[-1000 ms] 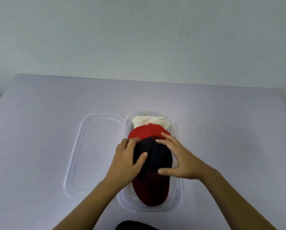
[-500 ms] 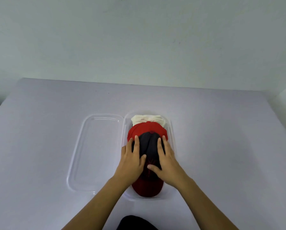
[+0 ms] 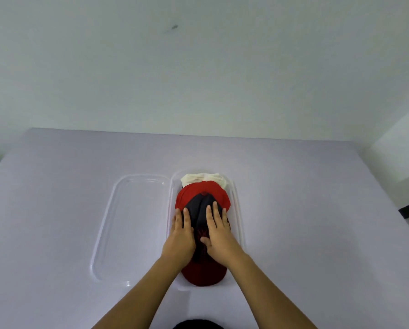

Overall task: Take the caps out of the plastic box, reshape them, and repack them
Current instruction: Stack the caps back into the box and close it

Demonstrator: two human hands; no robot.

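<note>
Only the far edge of the white cap (image 3: 203, 180) shows.

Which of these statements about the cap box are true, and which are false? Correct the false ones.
1. The left hand and right hand lie flat on the dark cap. True.
2. The clear lid covers the plastic box. False: it lies open beside the box, on its left.
3. A cream cap sits at the box's far end. True.
4. The red cap lies on the table outside the box. False: it is inside the box.
</note>
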